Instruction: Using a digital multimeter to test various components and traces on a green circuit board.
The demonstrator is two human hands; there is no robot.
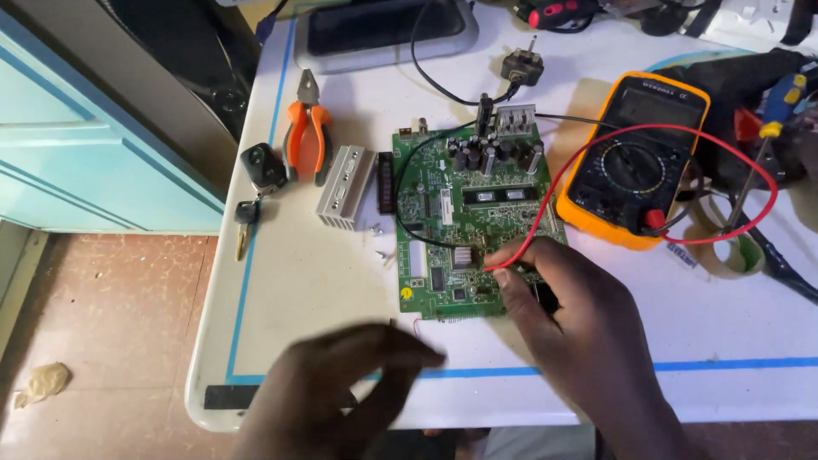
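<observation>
A green circuit board (443,213) with dark capacitors lies on the white table (315,273). My right hand (571,315) pinches the red probe lead (545,226) and presses its tip onto the board near a small silver chip. The red wire loops back to an orange-cased multimeter (635,158) on the right. A black lead (409,170) also runs across the board. My left hand (341,383) hovers blurred at the near table edge, fingers curled together; I cannot make out anything in it.
Orange-handled pliers (305,128), a car key (260,170), a ribbed silver heat sink (345,183) and small screws (377,230) lie left of the board. A plug (521,64), screwdrivers (771,128) and a tape roll (737,255) lie at the back and right. Blue tape lines mark the table.
</observation>
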